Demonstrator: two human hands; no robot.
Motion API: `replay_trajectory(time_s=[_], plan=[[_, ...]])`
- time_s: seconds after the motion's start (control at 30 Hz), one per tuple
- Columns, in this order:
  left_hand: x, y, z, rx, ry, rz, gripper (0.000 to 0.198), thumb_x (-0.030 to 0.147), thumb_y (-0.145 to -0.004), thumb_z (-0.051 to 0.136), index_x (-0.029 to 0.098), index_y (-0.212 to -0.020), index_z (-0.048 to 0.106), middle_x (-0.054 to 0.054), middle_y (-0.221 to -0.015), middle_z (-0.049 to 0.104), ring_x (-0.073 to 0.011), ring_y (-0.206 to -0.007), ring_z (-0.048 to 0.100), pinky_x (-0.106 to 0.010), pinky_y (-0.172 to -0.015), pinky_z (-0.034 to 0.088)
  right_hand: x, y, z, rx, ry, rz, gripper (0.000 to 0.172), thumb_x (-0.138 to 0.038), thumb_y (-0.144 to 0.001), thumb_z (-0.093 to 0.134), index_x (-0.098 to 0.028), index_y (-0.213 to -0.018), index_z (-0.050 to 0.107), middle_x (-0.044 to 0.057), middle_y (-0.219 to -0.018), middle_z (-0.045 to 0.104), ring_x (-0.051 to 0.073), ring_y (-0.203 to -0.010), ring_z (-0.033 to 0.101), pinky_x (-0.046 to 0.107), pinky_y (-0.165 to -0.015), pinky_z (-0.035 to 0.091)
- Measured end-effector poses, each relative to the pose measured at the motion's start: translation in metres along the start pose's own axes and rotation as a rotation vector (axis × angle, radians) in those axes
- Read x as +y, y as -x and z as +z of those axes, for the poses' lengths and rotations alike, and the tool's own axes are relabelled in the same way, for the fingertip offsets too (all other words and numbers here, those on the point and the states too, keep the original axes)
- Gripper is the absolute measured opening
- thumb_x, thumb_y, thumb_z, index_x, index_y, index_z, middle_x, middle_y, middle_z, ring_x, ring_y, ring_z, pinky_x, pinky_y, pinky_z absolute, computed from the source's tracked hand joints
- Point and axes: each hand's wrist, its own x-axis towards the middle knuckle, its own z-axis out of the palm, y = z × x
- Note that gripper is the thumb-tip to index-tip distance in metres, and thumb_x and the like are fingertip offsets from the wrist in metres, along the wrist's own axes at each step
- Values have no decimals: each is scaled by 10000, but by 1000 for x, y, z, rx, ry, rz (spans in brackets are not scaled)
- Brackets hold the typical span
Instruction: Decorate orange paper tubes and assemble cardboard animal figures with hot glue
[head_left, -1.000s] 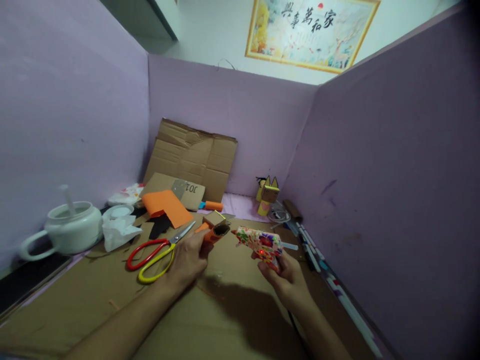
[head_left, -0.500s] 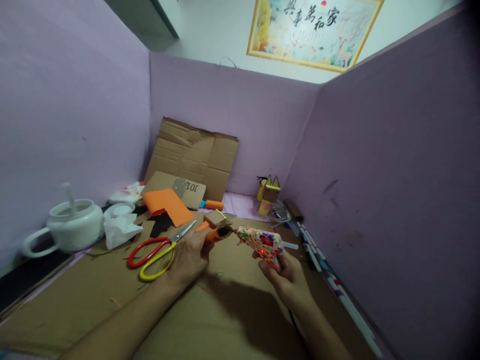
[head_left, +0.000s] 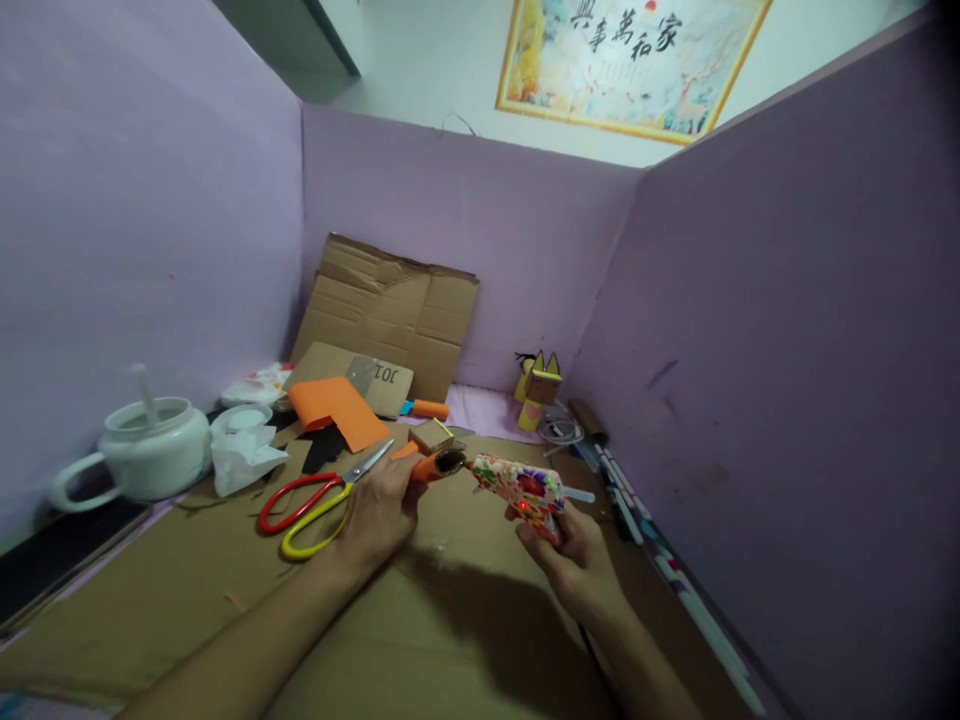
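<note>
My left hand (head_left: pixel 381 510) is closed around an orange tube (head_left: pixel 429 468) whose dark open end faces right. In my right hand (head_left: pixel 574 560) is a flower-patterned glue gun (head_left: pixel 519 484), with a red light lit on it and a clear glue stick (head_left: pixel 580 494) poking out of its back. The gun's nozzle is at the rim of the tube's open end; whether they touch I cannot tell. Scissors (head_left: pixel 322 505) with one red and one yellow handle lie just left of my left hand. Behind the tube sits a small cardboard box (head_left: pixel 431 436).
A white pot (head_left: pixel 154 450) stands at the left, beside crumpled tissue (head_left: pixel 246 460). Orange paper (head_left: pixel 337 408) and cardboard sheets (head_left: pixel 390 310) are at the back. Small cardboard figures (head_left: pixel 541 388) and a coiled cable (head_left: pixel 560 428) are back right. Markers (head_left: pixel 660 560) line the right wall.
</note>
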Motion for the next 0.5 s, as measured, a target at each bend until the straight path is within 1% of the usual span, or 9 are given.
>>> replay_trajectory(time_s=[0.1,0.23,0.4,0.5], plan=[[0,-1,-1,-3,-7,21,289,301,-901,446,166,-1072,636,-112,-976,715,-283,-875,661,-379,-710,517,-1,0,0,-5,-4,-7,211,-354,-748,627,-152,-793,667,44,-645,632,169,-568,539,249,-492,411],[0,-2,0,13,-17,18,268,296,-896,463,164,-1049,639,-110,-974,714,-277,-856,660,-366,-683,515,-1,1,1,-11,-11,-8,200,-339,-738,639,-153,-804,677,66,-707,677,193,-626,594,268,-547,459],[-1,0,1,35,-16,25,252,287,-899,465,166,-1026,645,-116,-991,708,-277,-863,657,-377,-704,516,0,3,2,-3,-42,-1,202,-342,-729,658,-155,-804,679,82,-741,703,209,-662,629,281,-586,492],[-1,1,1,33,-13,29,248,276,-895,472,164,-1035,643,-118,-998,709,-278,-872,656,-382,-720,518,1,3,3,-15,-44,0,212,-354,-733,660,-155,-805,678,83,-744,700,203,-653,624,276,-576,488]])
